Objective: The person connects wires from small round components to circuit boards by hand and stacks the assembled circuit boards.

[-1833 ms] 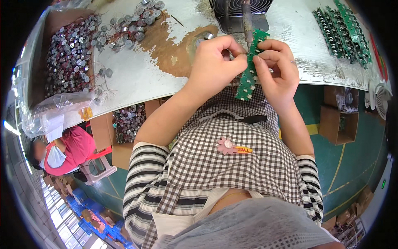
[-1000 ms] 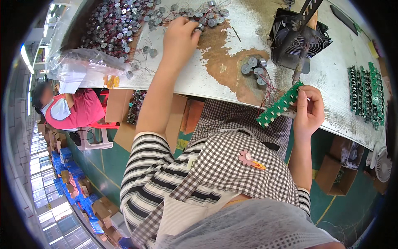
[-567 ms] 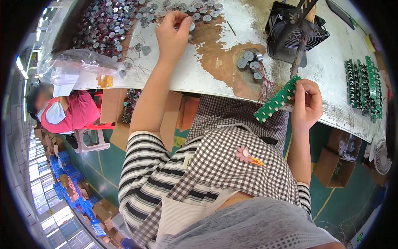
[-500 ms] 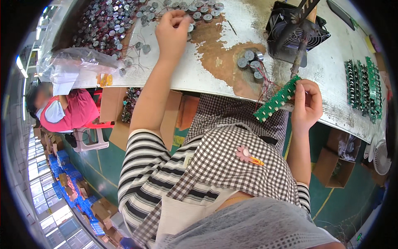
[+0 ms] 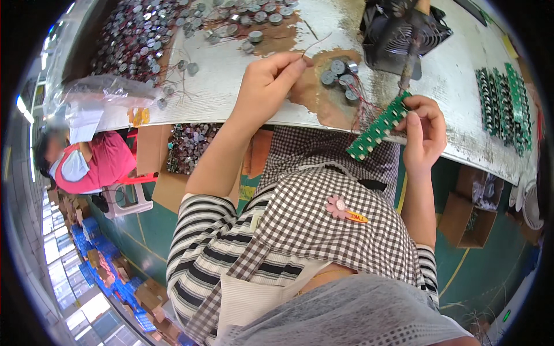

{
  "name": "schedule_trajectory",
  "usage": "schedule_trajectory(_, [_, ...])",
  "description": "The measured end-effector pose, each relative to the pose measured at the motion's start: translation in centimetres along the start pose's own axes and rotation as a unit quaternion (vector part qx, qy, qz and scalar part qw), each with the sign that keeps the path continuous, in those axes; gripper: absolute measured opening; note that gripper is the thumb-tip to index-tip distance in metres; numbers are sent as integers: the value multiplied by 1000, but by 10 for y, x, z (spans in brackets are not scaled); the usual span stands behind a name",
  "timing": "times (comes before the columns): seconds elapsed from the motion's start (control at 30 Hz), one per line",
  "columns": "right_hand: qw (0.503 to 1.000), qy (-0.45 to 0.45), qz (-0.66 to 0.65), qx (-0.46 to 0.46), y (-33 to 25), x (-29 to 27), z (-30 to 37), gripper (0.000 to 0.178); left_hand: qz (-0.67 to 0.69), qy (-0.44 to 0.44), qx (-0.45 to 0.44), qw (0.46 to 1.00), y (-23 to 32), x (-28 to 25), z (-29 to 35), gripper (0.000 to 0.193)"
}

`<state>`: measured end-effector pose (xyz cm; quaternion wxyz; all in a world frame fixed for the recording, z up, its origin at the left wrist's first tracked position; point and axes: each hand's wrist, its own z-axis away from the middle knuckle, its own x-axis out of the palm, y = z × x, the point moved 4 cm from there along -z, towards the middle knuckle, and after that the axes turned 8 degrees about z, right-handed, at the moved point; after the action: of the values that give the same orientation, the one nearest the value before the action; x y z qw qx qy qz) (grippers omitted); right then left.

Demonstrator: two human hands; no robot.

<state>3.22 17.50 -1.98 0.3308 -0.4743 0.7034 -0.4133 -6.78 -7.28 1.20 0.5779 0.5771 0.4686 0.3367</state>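
My left hand is closed over the worktable, thumb and fingertips pinching a thin wire whose free end sticks up to the right. Whether a motor hangs from that wire inside the hand is hidden. In my right hand is a narrow green circuit board with a row of white parts, held at its upper end over the table's front edge. Red wires run from a small group of round metal motors toward the board. Just above the board's upper end is the tip of a soldering iron.
A black fan stands behind the iron. Loose motors and a large heap of them lie at the back left. More green boards line the right side. A cardboard box sits below; a person in pink sits left.
My left hand has come from the loose motors toward me and to the right, and now pinches a wire. My right hand keeps the board, shifted slightly in view.
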Motion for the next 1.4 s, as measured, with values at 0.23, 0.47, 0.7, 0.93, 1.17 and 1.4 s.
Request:
schedule_trajectory(0.23, [996, -1, 84, -29, -3, 2, -2, 9, 262, -90, -178, 944, -17, 28, 9, 22])
schedule_trajectory(0.47, [993, -2, 112, -44, -7, 9, 2, 8, 233, -85, -155, 956, 0, 57, 6, 15])
schedule_trajectory(0.7, [999, -7, -5, -39, -6, 6, 5, 10, 158, -97, -153, 971, -2, 87, 8, 16])
schedule_trajectory(0.93, [996, -2, 76, -45, -15, 3, 1, 7, 52, -105, 22, 993, 6, 97, -1, 11])
schedule_trajectory(1.17, [991, 0, 108, -81, -19, 1, -4, 7, 142, -118, -95, 978, 2, 102, -5, 12])
schedule_trajectory(1.4, [986, 15, 137, -96, -20, 1, -8, 8, 131, -124, -105, 978, 1, 105, -11, 10])
